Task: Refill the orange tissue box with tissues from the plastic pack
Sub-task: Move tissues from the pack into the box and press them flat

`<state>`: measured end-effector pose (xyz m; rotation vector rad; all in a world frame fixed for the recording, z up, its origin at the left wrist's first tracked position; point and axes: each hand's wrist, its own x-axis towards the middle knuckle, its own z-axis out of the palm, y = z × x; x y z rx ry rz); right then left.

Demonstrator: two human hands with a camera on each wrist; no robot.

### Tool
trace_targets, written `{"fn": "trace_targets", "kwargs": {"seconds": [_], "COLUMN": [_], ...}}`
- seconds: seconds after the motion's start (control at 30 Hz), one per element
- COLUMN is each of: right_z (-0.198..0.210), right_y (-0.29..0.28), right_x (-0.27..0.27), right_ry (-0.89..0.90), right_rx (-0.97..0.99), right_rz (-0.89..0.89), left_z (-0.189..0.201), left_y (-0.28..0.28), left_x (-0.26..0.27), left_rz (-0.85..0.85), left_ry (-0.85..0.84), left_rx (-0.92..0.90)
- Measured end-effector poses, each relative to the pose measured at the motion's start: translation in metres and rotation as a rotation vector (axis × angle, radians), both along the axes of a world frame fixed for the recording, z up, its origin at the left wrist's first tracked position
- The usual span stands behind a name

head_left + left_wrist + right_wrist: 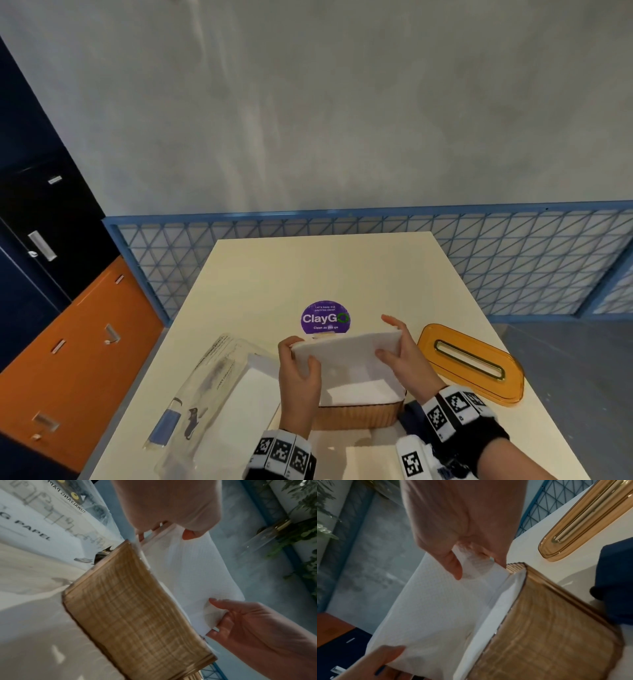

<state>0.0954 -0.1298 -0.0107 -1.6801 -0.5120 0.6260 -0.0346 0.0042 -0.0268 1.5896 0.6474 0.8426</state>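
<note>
A white stack of tissues [346, 356] is held tilted over the open orange tissue box [359, 416], its lower edge inside the box. My left hand [298, 370] grips the stack's left end, thumb on top. My right hand [399, 349] grips the right end, thumb on top and fingers behind. The ribbed box wall [133, 615] and the stack [188, 572] show in the left wrist view, and the stack [428, 608] and box [556, 628] in the right wrist view. The clear plastic pack [212, 387] lies left of the box with tissues inside.
The orange lid [472, 363] with its slot lies on the table to the right of the box. A purple round sticker [325, 317] sits behind the box on the cream table [342, 270]. A blue mesh fence [513, 260] stands beyond the table.
</note>
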Motion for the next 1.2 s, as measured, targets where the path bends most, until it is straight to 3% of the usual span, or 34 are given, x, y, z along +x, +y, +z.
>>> {"fn": "trace_targets", "kwargs": {"seconds": [0.1, 0.27, 0.77, 1.07, 1.13, 1.2], "right_z": [0.000, 0.001, 0.001, 0.015, 0.015, 0.012], "right_y": [0.005, 0.002, 0.004, 0.002, 0.004, 0.005], "right_x": [0.001, -0.001, -0.003, -0.004, -0.001, 0.001], "right_ry": [-0.050, -0.022, -0.051, -0.091, -0.120, -0.138], "right_rx": [-0.043, 0.002, -0.285, -0.253, -0.297, -0.388], "right_rz": [0.002, -0.037, 0.016, -0.058, -0.106, -0.107], "left_z": [0.002, 0.009, 0.003, 0.015, 0.016, 0.015], "left_y": [0.000, -0.001, 0.000, -0.002, 0.003, 0.007], "left_x": [0.004, 0.004, 0.004, 0.006, 0.008, 0.009], "left_rz": [-0.011, 0.033, -0.119, -0.032, -0.016, -0.052], "left_ry": [0.052, -0.003, 0.194, 0.119, 0.177, 0.350], "left_rx": [0.016, 0.020, 0.075, 0.094, 0.120, 0.145]}}
